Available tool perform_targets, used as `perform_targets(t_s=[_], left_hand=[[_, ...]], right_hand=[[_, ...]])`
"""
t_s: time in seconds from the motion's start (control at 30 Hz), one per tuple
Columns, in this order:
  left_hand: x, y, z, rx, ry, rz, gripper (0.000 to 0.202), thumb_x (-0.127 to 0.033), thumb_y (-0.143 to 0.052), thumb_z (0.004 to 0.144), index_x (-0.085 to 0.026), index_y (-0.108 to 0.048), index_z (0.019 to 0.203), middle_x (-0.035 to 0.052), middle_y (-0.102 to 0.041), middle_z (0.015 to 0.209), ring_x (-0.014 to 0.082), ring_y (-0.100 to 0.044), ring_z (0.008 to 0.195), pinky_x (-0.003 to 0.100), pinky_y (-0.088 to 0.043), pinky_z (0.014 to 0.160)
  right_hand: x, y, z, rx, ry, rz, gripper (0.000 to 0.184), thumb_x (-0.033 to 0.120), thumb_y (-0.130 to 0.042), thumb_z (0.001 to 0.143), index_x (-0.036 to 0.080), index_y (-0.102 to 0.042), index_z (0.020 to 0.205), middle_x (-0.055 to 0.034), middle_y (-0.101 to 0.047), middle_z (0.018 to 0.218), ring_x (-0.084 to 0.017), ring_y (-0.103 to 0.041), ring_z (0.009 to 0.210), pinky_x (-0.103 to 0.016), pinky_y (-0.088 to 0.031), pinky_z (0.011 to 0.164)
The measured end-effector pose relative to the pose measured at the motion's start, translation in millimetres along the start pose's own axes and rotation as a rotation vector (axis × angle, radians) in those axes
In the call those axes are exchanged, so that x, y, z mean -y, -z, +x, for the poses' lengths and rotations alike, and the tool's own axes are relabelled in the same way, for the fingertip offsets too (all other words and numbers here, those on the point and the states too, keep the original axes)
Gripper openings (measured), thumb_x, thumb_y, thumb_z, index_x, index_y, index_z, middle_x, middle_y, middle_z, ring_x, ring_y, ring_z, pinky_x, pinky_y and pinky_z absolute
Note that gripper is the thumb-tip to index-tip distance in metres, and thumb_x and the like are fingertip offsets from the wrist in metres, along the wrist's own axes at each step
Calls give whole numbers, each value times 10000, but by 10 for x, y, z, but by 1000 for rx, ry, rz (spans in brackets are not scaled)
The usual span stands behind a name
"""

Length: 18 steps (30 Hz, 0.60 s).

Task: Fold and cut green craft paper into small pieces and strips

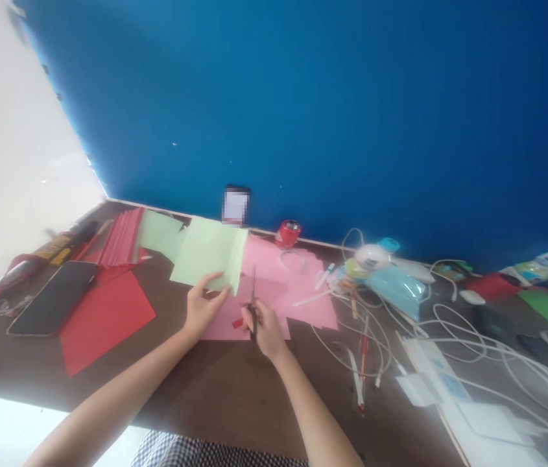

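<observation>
My left hand (pixel 203 306) pinches the lower edge of a folded light green paper sheet (pixel 210 253), lifting it a little above the dark table (pixel 215 383). My right hand (pixel 264 329) is closed round the handles of a pair of scissors (pixel 253 301), blades pointing away from me beside the green sheet's right edge. Under both hands lies a pink paper sheet (pixel 297 285). A small red scrap (pixel 237 322) rests near my right thumb.
A red sheet (pixel 103 318) and a dark phone (pixel 54 297) lie left, with a stack of red papers (pixel 120 240) behind. A red tape roll (pixel 288 232) stands by the blue wall. White cables (pixel 473 350), pens, chargers and packets crowd the right side.
</observation>
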<state>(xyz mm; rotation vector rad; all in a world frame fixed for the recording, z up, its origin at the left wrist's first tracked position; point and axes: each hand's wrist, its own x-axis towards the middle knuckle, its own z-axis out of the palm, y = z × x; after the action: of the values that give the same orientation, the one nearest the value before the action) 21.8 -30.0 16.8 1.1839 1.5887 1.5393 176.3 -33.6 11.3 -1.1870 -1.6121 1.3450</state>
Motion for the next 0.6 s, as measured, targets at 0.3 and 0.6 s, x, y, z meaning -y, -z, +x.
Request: perform_targets(t_s=[0.3,0.6], left_hand=[[-13,30,9,-134,-8,86,475,-371,-646,649,-198,-566,1084,53,-645,928,165,-605,768,249,-487,703],[-8,-37,-56,-109,-70,39,438,-347,-626,680,-174,-554,1076,75,-618,1023,157,-617,784,241,-515,675]], right_hand=[[66,-67,-95,89,108,-334,145,349,-546,752,211,-551,799,1,-569,606,-139,-520,537,-232,-379,529],[103,-193,-109,144,65,-379,166,364,-501,780,207,-535,822,13,-561,590,-132,-520,534,-217,-361,531]])
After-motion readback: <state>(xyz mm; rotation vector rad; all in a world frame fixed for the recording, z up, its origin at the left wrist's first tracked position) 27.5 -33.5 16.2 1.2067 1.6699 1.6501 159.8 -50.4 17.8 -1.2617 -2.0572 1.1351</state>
